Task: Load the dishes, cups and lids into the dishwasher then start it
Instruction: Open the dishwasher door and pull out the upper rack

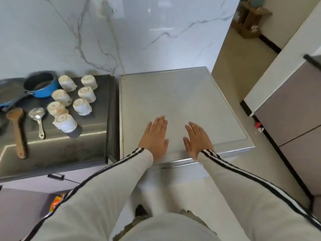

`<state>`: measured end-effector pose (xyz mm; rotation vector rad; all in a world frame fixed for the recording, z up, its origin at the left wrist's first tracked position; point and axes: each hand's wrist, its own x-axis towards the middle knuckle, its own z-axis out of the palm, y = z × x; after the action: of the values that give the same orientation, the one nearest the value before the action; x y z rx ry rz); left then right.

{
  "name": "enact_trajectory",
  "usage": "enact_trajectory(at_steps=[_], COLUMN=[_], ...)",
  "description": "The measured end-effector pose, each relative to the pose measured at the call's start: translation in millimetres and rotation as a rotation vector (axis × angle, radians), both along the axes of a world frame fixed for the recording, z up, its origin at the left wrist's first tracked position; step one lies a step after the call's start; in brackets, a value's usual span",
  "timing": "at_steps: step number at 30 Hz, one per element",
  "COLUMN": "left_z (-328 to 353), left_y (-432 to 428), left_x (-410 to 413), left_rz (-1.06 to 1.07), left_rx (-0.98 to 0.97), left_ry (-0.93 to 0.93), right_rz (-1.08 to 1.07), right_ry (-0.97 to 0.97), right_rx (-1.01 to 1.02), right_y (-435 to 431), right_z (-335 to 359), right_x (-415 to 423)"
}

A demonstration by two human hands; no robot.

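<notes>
Matt grey dishwasher top (182, 101), glossy marble wall (156, 32), wooden spatula (17, 129), seemingly ceramic cups (83, 106)

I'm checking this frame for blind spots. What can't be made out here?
Head view only:
Grey unit front: covered by the sleeves, blurred; no controls readable.
Grey item beside the blue pot: cut off by the left edge, kind unclear.
Cups: blurred, prints unreadable.
Wooden stand by the far wall: too small and blurred.

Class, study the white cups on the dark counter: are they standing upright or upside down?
Upside down: each of the white cups shows a closed, ringed base on top, no open mouth.
</notes>
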<state>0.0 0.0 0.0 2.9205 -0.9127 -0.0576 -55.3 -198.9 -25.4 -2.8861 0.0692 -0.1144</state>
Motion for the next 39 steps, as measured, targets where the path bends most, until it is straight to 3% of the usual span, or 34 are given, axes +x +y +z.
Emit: enact_trajectory(at_steps=[5, 9, 12, 16, 22, 29, 34, 39], left_z=[-43.9, -61.8, -69.0, -74.4, -67.3, -67.4, -68.7, -77.9], left_y=[-19.8, -40.8, -53.1, -63.3, -73.2, -69.5, -64.7, -57.7], left_x=[-41.6, -67.6, -88.8, -112.8, -121.6, -125.6, -135.2, -160.7], left_rz=[0.028, 0.158, 0.244, 0.293, 0.348, 0.330, 0.311, 0.295], left_rx=[0.108, 0.069, 0.036, 0.092, 0.131, 0.169, 0.138, 0.106], left_ry=[0.151, 0.199, 0.220, 0.239, 0.294, 0.313, 0.310, 0.262], right_rz=[-0.791, -1.257, -1.181, -1.087, -1.020, -1.021, -1.253, -1.207], right_ry=[-0.208, -0.017, 0.157, 0.179, 0.243, 0.266, 0.153, 0.252], right_rx=[0.722, 1.423, 1.822, 2.159, 2.256, 2.089, 1.916, 1.945], right_y=[10.5, 14.6, 8.6, 1.8, -0.9, -3.6, 16.1, 9.8], right_z=[-40.0, -51.6, -56.7, -55.4, -51.6, -54.7, -67.4, -74.2], right_x=[-52.3, -63.7, -70.4, -68.2, -65.7, -70.4, -100.1, -128.7])
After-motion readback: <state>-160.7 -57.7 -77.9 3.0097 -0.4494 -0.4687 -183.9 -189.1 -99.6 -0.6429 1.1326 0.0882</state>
